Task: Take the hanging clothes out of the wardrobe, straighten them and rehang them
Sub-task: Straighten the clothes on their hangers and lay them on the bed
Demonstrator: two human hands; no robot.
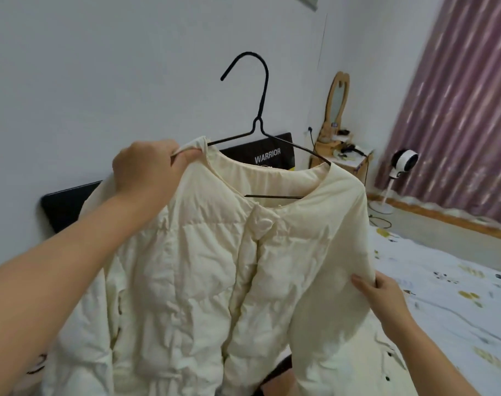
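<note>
The cream quilted padded jacket (203, 281) covers most of the thin black wire hanger (259, 121); its hem leaves the bottom edge. The striped pink curtain (457, 110) is blurred.

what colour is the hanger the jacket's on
Black. The thin wire hanger shows clearly against the pale wall in the head view, carrying the cream jacket.

A home bedroom: patterned bed sheet (443, 281), vanity mirror (338, 101) (wooden-framed), striped curtain (457, 110).
</note>
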